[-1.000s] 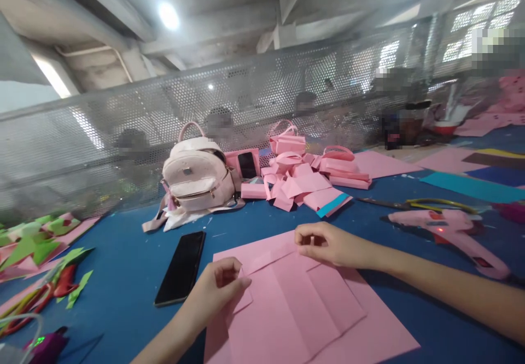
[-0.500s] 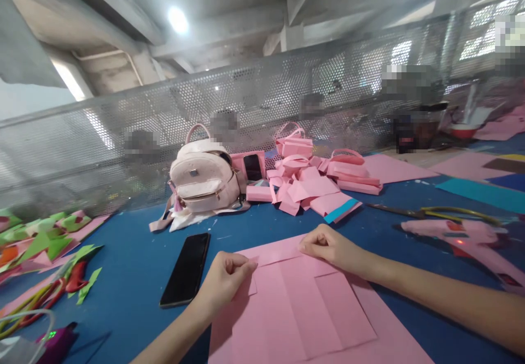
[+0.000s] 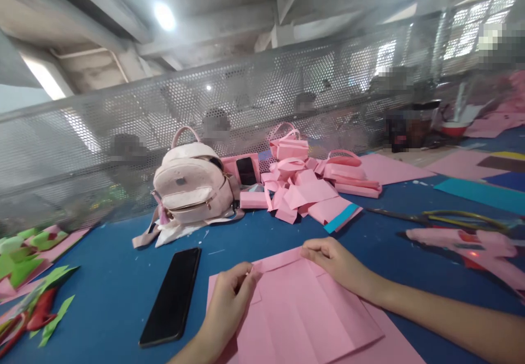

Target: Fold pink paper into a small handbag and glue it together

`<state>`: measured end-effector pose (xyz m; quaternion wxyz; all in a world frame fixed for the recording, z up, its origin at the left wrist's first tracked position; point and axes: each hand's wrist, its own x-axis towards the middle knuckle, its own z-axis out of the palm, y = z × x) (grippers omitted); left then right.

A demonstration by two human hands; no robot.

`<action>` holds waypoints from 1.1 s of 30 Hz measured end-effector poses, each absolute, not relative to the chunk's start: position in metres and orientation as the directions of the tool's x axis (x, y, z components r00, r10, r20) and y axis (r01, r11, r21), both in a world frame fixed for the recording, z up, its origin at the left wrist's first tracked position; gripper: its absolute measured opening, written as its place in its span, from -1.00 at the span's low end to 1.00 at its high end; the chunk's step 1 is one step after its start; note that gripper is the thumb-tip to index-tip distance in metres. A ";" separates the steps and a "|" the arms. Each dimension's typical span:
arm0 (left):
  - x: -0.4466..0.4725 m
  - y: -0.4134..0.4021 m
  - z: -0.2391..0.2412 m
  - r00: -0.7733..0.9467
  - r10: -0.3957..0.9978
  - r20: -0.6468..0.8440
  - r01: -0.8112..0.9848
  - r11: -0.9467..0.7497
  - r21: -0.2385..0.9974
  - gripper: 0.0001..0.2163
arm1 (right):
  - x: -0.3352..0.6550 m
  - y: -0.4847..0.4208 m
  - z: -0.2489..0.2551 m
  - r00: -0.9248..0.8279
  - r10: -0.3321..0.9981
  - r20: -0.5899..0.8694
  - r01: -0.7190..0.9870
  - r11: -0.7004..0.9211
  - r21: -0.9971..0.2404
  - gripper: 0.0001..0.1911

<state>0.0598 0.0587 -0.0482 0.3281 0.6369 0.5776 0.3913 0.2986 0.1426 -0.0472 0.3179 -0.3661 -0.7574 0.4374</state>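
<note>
A creased pink paper sheet [image 3: 295,315] with cut corners lies over a larger pink sheet [image 3: 394,338] at the front of the table. My left hand [image 3: 232,304] pinches the far left corner of the creased sheet between thumb and fingers. At its far right corner, my right hand [image 3: 334,268] has its fingers closed on the same sheet. Between both hands runs a narrow strip along the far edge, marked off by a crease. To the left of my left hand lies a black smartphone [image 3: 172,295].
Behind stand a cream backpack [image 3: 192,189] and a pile of pink paper pieces [image 3: 307,189]. On the right are a pink glue gun [image 3: 463,243] and yellow-handled scissors [image 3: 459,219]. Red-handled scissors [image 3: 41,312] and green paper scraps [image 3: 57,320] lie left. A perforated metal screen [image 3: 254,90] rises behind.
The creased sheet has shifted up over the larger one and its far edge is bent a little more. Both hands keep their pinch. The view has turned slightly right and down.
</note>
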 end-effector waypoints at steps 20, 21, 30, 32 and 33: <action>0.049 0.067 -0.061 -0.029 0.998 0.058 0.257 -0.049 0.965 -0.63 | 0.301 0.150 -0.051 -0.522 0.848 0.092 0.232 0.245 -0.941 -0.57; 0.049 0.067 -0.060 -0.035 0.998 0.053 0.239 -0.043 0.970 -0.63 | 0.301 0.150 -0.050 -0.520 0.849 0.089 0.232 0.241 -0.942 -0.56; 0.059 0.064 -0.048 -0.102 0.995 0.020 0.129 -0.007 0.992 -0.50 | 0.297 0.153 -0.050 -0.499 0.863 0.083 0.205 0.211 -0.956 -0.54; 0.059 0.064 -0.048 -0.106 0.994 0.015 0.136 -0.001 0.991 -0.42 | 0.297 0.154 -0.050 -0.499 0.862 0.086 0.196 0.209 -0.958 -0.54; 0.058 0.064 -0.049 -0.104 0.995 0.012 0.143 0.003 0.990 -0.40 | 0.297 0.154 -0.050 -0.501 0.861 0.088 0.194 0.211 -0.958 -0.54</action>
